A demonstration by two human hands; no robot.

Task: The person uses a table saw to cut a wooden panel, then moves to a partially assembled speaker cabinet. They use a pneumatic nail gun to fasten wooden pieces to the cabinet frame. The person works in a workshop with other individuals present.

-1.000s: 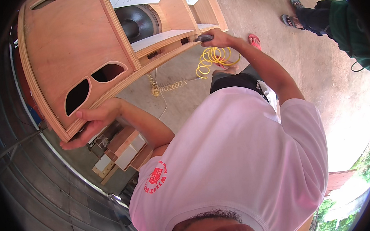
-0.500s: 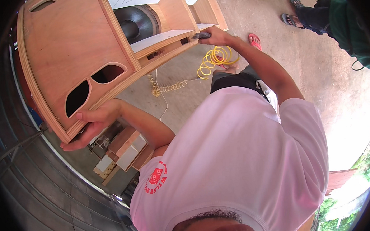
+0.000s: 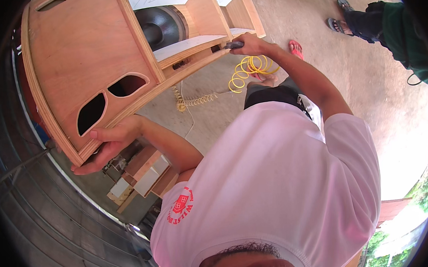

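A large plywood speaker cabinet (image 3: 83,35) fills the upper left, its pale face panel cut with rounded openings. My left hand (image 3: 111,145) is closed around the cabinet's near left corner, thumb on the face and fingers underneath. Beside the cabinet's long edge, toward its far right end, my right hand (image 3: 250,44) is closed around a dark grey hand tool (image 3: 234,45); the grip hides its exact kind. The tool's tip is next to the edge strip, near a narrow slot; I cannot tell if they touch. A black speaker cone (image 3: 156,29) sits inside the cabinet.
A coiled yellow air hose (image 3: 246,73) and a paler coiled cord (image 3: 198,102) lie on the concrete floor (image 3: 214,119). More wooden pieces (image 3: 142,166) stand below my left forearm. At the upper right another person's sandalled feet (image 3: 339,25) show. A corrugated metal wall (image 3: 50,212) runs along the lower left.
The tool in my right hand has dipped slightly away from the cabinet edge. My left hand keeps its hold on the corner. The whole view has shifted a little.
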